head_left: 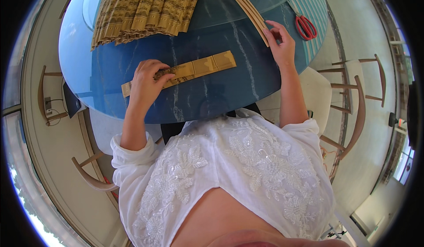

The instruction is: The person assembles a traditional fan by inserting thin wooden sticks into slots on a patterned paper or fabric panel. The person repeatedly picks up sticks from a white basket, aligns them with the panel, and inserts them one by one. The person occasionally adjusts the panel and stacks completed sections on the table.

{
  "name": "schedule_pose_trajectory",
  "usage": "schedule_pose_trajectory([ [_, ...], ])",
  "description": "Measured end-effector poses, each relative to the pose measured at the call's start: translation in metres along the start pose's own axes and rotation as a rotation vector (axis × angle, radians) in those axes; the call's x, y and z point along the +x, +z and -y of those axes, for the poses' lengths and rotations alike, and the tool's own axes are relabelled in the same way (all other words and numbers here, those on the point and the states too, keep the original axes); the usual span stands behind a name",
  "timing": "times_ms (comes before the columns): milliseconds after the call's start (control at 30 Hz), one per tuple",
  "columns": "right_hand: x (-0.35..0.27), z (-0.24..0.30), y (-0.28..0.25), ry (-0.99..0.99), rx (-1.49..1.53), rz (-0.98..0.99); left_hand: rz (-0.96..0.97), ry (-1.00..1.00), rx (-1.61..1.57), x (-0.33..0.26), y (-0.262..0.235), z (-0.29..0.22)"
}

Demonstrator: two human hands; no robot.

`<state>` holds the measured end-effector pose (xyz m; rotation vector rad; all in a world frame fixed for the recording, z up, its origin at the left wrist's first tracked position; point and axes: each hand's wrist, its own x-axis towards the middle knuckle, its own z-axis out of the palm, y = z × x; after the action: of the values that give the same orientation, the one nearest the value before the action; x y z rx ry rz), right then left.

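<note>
A long, narrow strip of folded gold patterned paper (205, 66) lies slantwise on the blue table near its front edge. My left hand (148, 80) is closed on the strip's left half, thumb and fingertips bent over it and hiding part of it. Several thin, pale wooden strips (245, 7) lie side by side, running from the far edge toward me. At their near end my right hand (281, 44) has its thumb and fingers bent against the outermost one. Whether that strip is lifted, I cannot tell.
A pile of pleated gold paper (145, 13) covers the far left of the blue marbled table (221, 99). Red-handled scissors (305, 27) lie at the right on a striped mat (314, 48). Wooden-framed chairs (353, 110) stand around the table.
</note>
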<state>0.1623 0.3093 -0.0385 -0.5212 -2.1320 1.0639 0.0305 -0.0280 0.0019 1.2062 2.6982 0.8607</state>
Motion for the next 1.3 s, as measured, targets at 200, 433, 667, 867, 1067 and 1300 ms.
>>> schedule_pose_trajectory([
  [200, 0.001, -0.002, -0.001, -0.023, 0.004, -0.084, 0.012, -0.052, -0.104, 0.002, 0.000, -0.003],
  [433, 0.005, -0.010, -0.010, 0.087, 0.291, -0.278, 0.035, -0.142, -0.197, 0.003, -0.002, -0.004],
  [667, 0.011, -0.020, -0.029, 0.111, 0.953, -0.510, 0.006, -0.015, -0.062, 0.005, 0.000, 0.005],
  [867, 0.000, -0.012, -0.059, 0.133, 1.373, -0.351, 0.028, 0.015, -0.004, 0.005, -0.001, -0.006],
  [1067, -0.021, -0.001, -0.076, 0.256, 1.223, -0.214, 0.017, 0.241, -0.010, 0.022, 0.018, -0.015],
  [1300, -0.029, 0.008, -0.064, 0.236, 0.833, -0.240, 0.161, 0.340, -0.091, 0.049, 0.041, -0.023],
])
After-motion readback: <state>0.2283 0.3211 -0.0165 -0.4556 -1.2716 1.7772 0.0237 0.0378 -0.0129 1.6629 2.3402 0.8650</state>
